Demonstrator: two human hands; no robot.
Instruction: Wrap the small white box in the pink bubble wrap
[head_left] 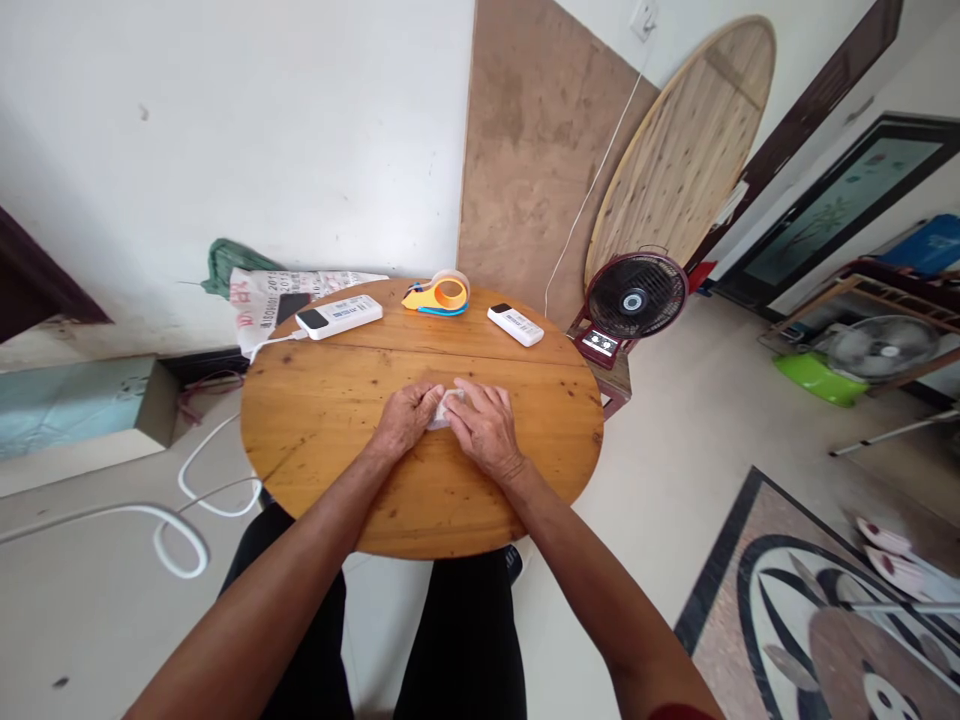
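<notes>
Near the middle of the round wooden table (337, 475), a small whitish, translucent packet (439, 416) lies between my hands. My left hand (407, 416) has its fingers curled and its thumb pressed along the packet's left side. My right hand (485, 424) grips the packet from the right, fingers bent over its top. The hands cover most of it, so its exact kind is hidden. Beyond them are an orange and blue tape dispenser (431, 297) with a roll of clear tape, and a white device with a black end (516, 325).
A white power bank-like device (340, 317) at the table's back left has a white cable (196, 500) running down to the floor. A dark red fan (636, 300) stands beyond the table's right edge. Behind the table are a wall and a brown board (540, 150).
</notes>
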